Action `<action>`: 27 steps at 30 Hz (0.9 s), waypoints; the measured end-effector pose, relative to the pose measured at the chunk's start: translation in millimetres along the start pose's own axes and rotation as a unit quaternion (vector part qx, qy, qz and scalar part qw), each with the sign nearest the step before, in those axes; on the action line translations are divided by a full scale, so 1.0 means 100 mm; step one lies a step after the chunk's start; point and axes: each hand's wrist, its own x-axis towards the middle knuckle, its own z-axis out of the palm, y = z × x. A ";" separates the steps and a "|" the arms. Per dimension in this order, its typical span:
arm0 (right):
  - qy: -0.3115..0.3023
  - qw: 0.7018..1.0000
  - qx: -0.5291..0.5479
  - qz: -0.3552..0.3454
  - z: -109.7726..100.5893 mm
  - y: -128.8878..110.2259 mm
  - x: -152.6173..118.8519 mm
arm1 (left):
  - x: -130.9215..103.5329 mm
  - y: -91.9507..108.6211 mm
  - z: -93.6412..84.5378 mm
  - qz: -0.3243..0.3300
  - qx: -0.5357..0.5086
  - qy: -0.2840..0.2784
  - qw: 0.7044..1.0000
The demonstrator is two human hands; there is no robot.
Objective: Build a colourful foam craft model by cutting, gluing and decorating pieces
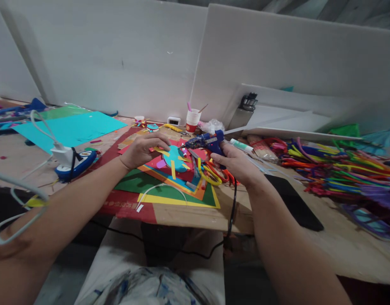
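My right hand [234, 163] is wrapped around the handle of a blue hot glue gun [203, 142]. A clear glue stick [236, 130] juts from its back, and its nozzle points left at a light-blue rounded paper cutout [175, 157]. Yellow strips [173, 169] stick out from the cutout's edge, with a purple piece [161, 164] at its left. My left hand [147, 148] has its fingers bent at the cutout's upper left edge, by a yellow strip there; the fingertips are partly hidden. Underneath lie stacked red, blue, orange, green and yellow sheets [134, 182].
Scissors with yellow handles [210, 176] lie beside the sheets. A black phone [293, 201] and bundled pipe cleaners [334, 165] are at right. Paper cups [192, 120] stand at the back. A blue power strip [76, 165] sits left. The gun's black cord [233, 207] hangs over the edge.
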 end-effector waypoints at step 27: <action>0.189 0.963 -0.083 0.176 -0.30 0.78 0.41 | 0.02 -0.05 0.04 -0.136 -0.047 0.113 0.983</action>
